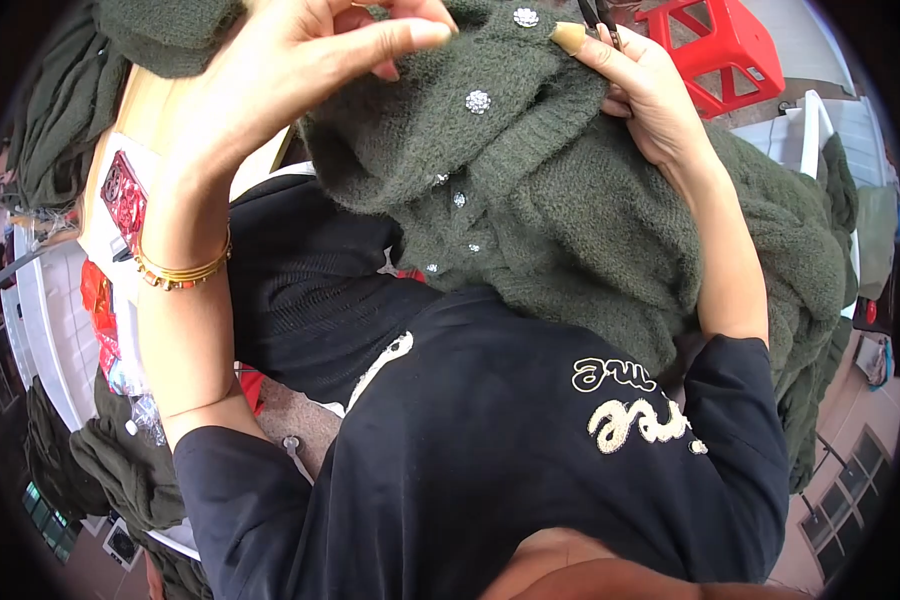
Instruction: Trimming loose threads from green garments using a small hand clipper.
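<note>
A dark green knitted cardigan [590, 215] with sparkling flower-shaped buttons [478, 102] lies bunched over my lap and spreads to the right. My left hand [355, 45] is over its upper left part, thumb and index fingertip brought close together in a pinch. Whatever sits between those fingertips is too small to make out, and the other fingers run partly out of the top edge. My right hand [645, 95] grips the knit near the top button [526, 17], a yellowish cover [569, 38] on its thumb tip. Beside its fingers shows a slim black tool [597, 14], partly cut off.
A red plastic stool [715, 55] stands at upper right. On the left, a light wooden tabletop [150, 110] bears a red patterned packet [124, 190] and another green knit piece [175, 35]. More green knitwear [120, 460] is heaped at lower left, near clear plastic wrapping [148, 420].
</note>
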